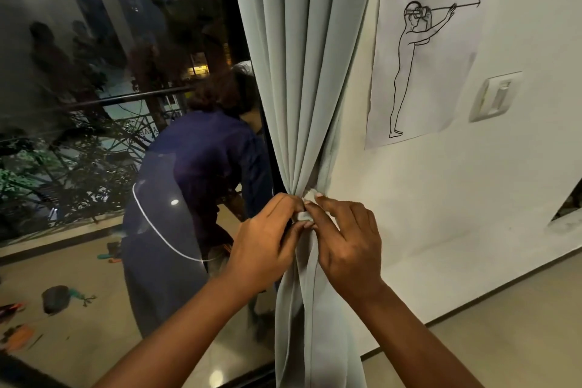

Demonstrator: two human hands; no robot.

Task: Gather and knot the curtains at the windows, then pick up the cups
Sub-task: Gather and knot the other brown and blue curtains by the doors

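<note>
The left hand [271,239] and right hand [343,239] each pinch a pale tie strip [303,216] around the gathered curtain [302,104], bunched toward 12 o'clock; cinching tight would likely hold the pleats.

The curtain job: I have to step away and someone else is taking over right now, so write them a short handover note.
Left hand: pinching the white tie strip at the gathered waist of the pale curtain.
Right hand: fingers on the same strip from the wall side.
Curtain: bunched beside the window glass, against the white wall, below the drawing sheet.
Done: this curtain is gathered.
Left: the tie does not look finished; secure it, do any other curtains, then collect the cups, none of which are in view.
</note>
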